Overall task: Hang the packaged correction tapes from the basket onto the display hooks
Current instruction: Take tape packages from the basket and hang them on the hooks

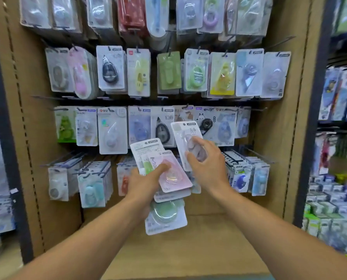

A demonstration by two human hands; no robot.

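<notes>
My left hand [146,184] grips a fanned stack of packaged correction tapes: a pink pack [174,174] on top, a white-and-green pack [145,156] behind it, a green pack [165,217] hanging lowest. My right hand [206,164] holds a single white pack [185,136] with a clear blister, tilted, just in front of the third row of hooks. The pegboard display [269,138] carries four rows of hung packs on metal hooks [255,152]. No basket is in view.
A bare brown shelf [199,245] runs below the display. Dark uprights [314,126] frame the panel on both sides. More stationery fills the shelves at right [334,201] and left. Long bare hook ends stick out at the left and right of each row.
</notes>
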